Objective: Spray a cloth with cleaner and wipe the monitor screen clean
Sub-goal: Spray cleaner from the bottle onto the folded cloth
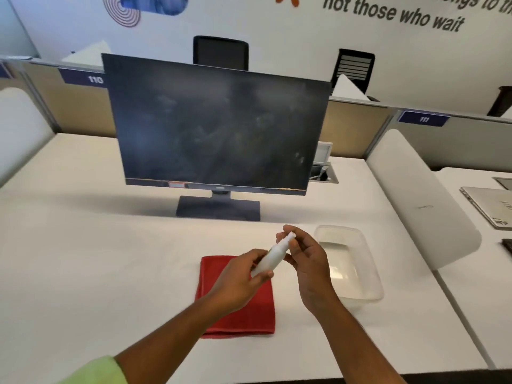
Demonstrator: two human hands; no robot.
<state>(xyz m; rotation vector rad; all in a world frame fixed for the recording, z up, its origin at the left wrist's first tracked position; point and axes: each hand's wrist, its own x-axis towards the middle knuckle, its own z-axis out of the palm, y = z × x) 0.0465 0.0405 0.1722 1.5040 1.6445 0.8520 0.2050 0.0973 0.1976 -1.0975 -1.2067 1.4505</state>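
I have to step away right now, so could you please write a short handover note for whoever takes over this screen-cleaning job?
Left hand: grips the body of the white spray bottle, held above the desk.
Right hand: fingers pinch the bottle's top end, as if working the cap or nozzle.
Red cloth: folded flat on the white desk, under the left hand, untouched.
Monitor: upright behind the cloth, screen off and visibly smeared.
Clear plastic tub: right of the cloth.
Done: bottle picked up.
Left: spray the cloth, wipe the screen.

Red cloth (243, 309), white spray bottle (273, 254)
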